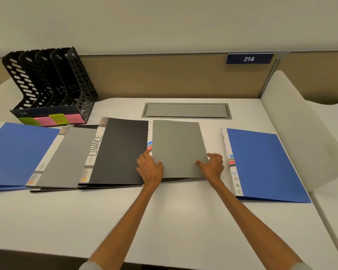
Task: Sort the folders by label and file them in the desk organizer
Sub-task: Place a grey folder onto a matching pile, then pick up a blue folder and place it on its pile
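Observation:
A grey folder [179,147] lies in the middle of the white desk [164,221]. My left hand [149,168] grips its near left edge and my right hand [213,165] grips its near right edge. To its left lies a black folder [121,151] with FINANCE on its spine. That black one overlaps another grey folder [66,158], which overlaps a blue folder [18,152] at the far left. A second blue folder [265,166] lies to the right. The black desk organizer [47,82], with several slots and pink and green sticky labels on its front, stands at the back left.
A grey cable hatch [186,110] is set into the desk behind the folders. A tan partition [164,75] with a blue sign reading 214 [249,59] closes off the back. A neighbouring desk surface [320,133] adjoins on the right.

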`<state>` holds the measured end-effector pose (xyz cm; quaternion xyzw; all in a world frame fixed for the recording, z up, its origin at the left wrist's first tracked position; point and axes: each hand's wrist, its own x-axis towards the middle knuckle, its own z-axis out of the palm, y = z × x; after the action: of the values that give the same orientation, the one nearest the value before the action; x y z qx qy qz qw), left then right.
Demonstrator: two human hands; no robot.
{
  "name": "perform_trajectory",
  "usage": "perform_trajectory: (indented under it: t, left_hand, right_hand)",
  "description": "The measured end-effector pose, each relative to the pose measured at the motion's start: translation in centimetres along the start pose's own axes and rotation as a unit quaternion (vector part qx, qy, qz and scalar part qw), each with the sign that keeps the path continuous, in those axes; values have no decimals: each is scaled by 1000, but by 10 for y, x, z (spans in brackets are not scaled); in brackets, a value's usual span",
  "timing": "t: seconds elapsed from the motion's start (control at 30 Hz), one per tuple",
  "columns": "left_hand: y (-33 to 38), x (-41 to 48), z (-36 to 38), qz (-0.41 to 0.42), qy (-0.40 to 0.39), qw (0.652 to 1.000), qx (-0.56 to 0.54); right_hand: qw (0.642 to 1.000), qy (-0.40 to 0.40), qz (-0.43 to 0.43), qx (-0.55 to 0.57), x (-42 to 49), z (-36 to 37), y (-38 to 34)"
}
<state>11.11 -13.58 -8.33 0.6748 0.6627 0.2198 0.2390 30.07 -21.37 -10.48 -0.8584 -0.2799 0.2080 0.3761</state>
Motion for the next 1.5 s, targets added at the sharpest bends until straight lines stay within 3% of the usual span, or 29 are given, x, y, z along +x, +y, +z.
perform_trajectory:
  t: [0.17,0.3,0.43,0.53,0.7,0.83,1.03,1.17,1.27,1.5]
  left_hand:
    - [50,-23,24,70,-16,996,-44]
    - [86,-49,56,111,-111,986,-55]
    - [111,-70,89,143,-200,969,23]
    - [123,-83,109,163,-241,953,79]
    - [143,-102,128,156,-325,929,82]
    - [161,-120,135,90,-375,922,37]
    - [173,-128,135,-8,-369,920,-130]
    - [178,-121,123,-37,-324,915,-236]
    - [192,-119,112,-36,-288,908,-301]
    - [217,-111,72,22,-176,897,-404]
  right_hand:
    - [995,84,-52,11,6,-37,12]
    - [991,129,-25,-39,15,-77,46]
    - [984,152,33,-81,16,-114,86]
    - [980,153,65,-112,13,-135,110]
    - [972,116,118,-168,3,-150,141]
    - [977,64,112,-172,-5,-145,151]
    - [980,30,134,-146,0,-152,147]
    - [983,20,139,-122,5,-156,140]
    - [989,0,125,-83,15,-163,126]
    - [987,20,53,150,34,-164,67]
